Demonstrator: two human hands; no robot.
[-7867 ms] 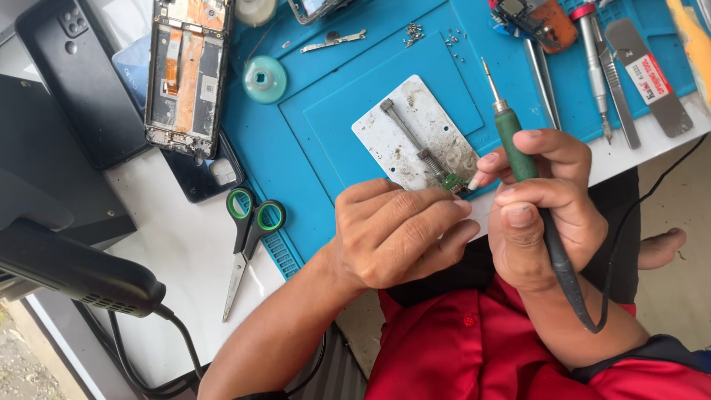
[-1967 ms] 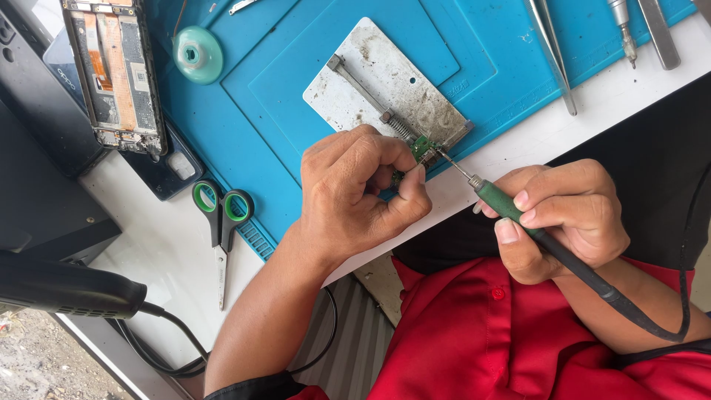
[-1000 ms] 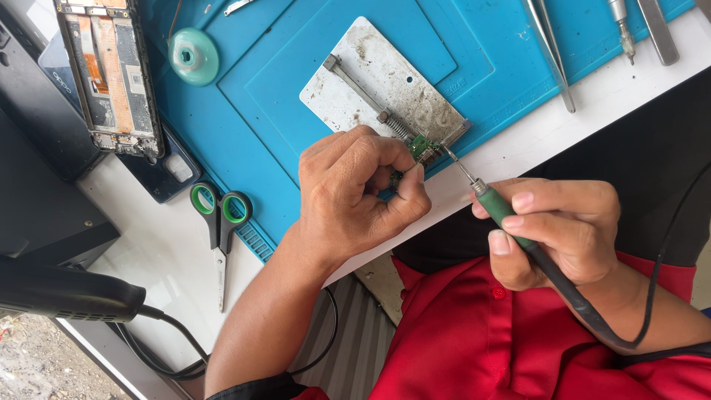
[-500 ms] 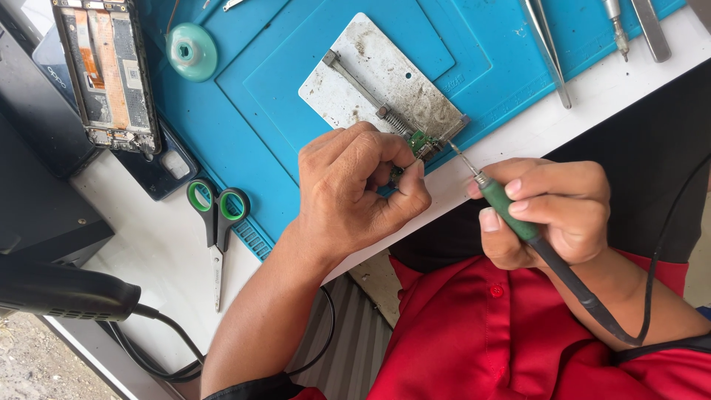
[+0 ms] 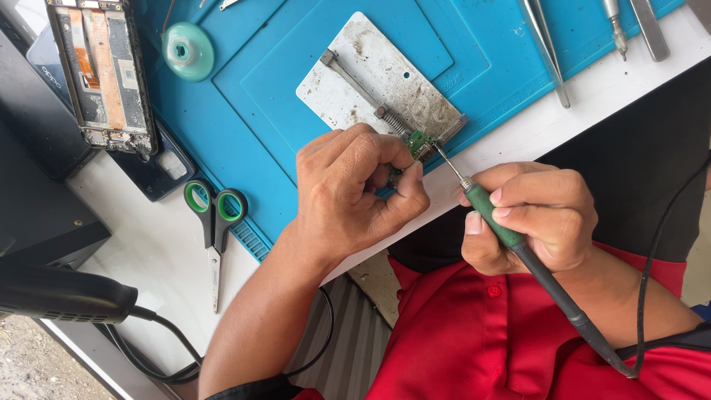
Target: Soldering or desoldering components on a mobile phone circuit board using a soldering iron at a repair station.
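Since half a second earlier the right hand (image 5: 537,215) had slid slightly toward the left hand (image 5: 355,196), bringing the soldering iron (image 5: 492,215) tip closer to the small green circuit board (image 5: 419,142); the left hand had barely shifted.

Left hand: curled tight, fingertips pinched narrow on something small at the board's near edge. What it pinched was hidden under the fingers; could not tell.

Right hand: closed around the iron's green grip in a pen hold, cable trailing off toward the person's red shirt (image 5: 481,341).

Board position: clamped at the near corner of the grey metal holder plate (image 5: 370,78), which lay on the blue mat (image 5: 252,96) on the bench. It sat just beyond the left fingertips, and up and to the left of the right hand.

Key relation: the iron's long axis ran diagonally from the right hand up-left to the board, tip at or just touching the board's right edge; contact too small to confirm. The left hand was the nearer of the two, practically against the board; the right hand reached it only through the iron's shaft.

Beyond the left hand: scissors with green handles (image 5: 215,222) beside the wrist, an opened phone (image 5: 104,74) and a teal round spool (image 5: 188,50) farther off. Tweezers (image 5: 544,48) lay beyond the right hand.
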